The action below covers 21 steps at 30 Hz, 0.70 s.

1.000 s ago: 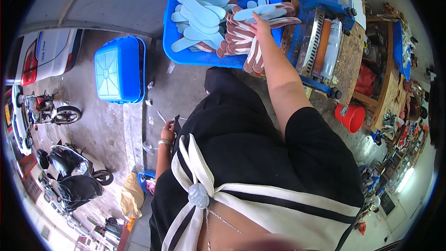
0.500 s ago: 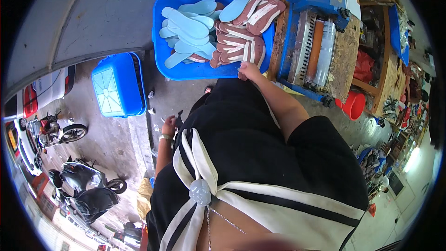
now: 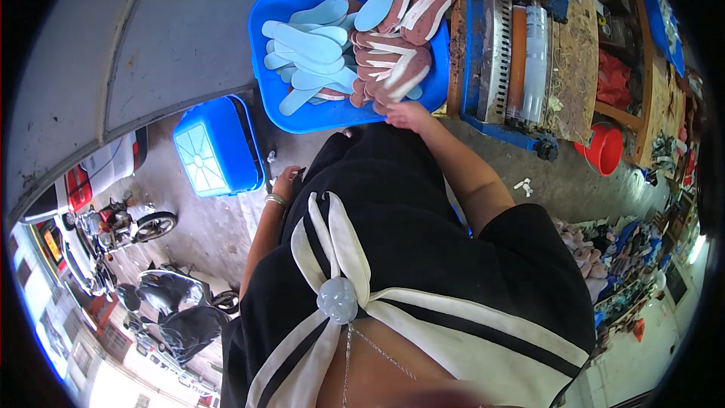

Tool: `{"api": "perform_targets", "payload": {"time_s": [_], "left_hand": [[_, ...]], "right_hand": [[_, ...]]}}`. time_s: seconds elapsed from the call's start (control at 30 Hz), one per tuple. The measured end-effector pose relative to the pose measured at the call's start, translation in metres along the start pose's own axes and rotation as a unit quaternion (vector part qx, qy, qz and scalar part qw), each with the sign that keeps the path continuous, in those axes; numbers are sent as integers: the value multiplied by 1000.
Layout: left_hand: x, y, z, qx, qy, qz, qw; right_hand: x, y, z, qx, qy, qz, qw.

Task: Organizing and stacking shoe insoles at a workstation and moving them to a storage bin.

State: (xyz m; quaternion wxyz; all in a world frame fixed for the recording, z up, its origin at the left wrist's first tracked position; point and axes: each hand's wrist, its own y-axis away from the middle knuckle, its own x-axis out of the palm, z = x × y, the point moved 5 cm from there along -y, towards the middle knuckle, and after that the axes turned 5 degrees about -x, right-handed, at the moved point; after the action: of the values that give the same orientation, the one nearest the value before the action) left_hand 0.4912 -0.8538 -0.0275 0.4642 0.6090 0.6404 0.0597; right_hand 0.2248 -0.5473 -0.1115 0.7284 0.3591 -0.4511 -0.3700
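A blue plastic tub [image 3: 351, 115] holds pale blue insoles [image 3: 308, 44] on its left side and brown insoles with white strips [image 3: 429, 13] on its right. At the tub's near rim, my right hand [image 3: 408, 115] is closed on the near end of a brown insole [image 3: 410, 75], which lies tilted over the pile and is partly blurred. My left hand [image 3: 285, 181] hangs low beside my black clothing, its fingers curled. A small dark thing shows at those fingertips, too small to name.
Right of the tub stands a blue roller machine [image 3: 521, 68] on a wooden bench [image 3: 574, 68]. A red bucket [image 3: 602, 149] is beyond it. On the left are a blue lidded bin [image 3: 215, 147], a grey metal panel [image 3: 174, 30], a motorbike [image 3: 124, 223] and a covered scooter [image 3: 177, 310].
The brown insole at my right hand has swung up and turned over the pile. My left hand has come in closer to my body. The whole view has shifted slightly.
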Motion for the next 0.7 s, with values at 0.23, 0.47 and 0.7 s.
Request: {"api": "perform_targets", "payload": {"time_s": [0.23,0.47,0.7], "left_hand": [[-31,-15,-31,26,-142,26,989],[-35,-45,2,103,-105,49,988],[-4,-68,3,140,-150,154,967]], "right_hand": [[39,12,51,-293,138,-79,943],[-16,75,-84,-324,523,-238,751],[-89,146,-318,-74,481,-370,792]]}}
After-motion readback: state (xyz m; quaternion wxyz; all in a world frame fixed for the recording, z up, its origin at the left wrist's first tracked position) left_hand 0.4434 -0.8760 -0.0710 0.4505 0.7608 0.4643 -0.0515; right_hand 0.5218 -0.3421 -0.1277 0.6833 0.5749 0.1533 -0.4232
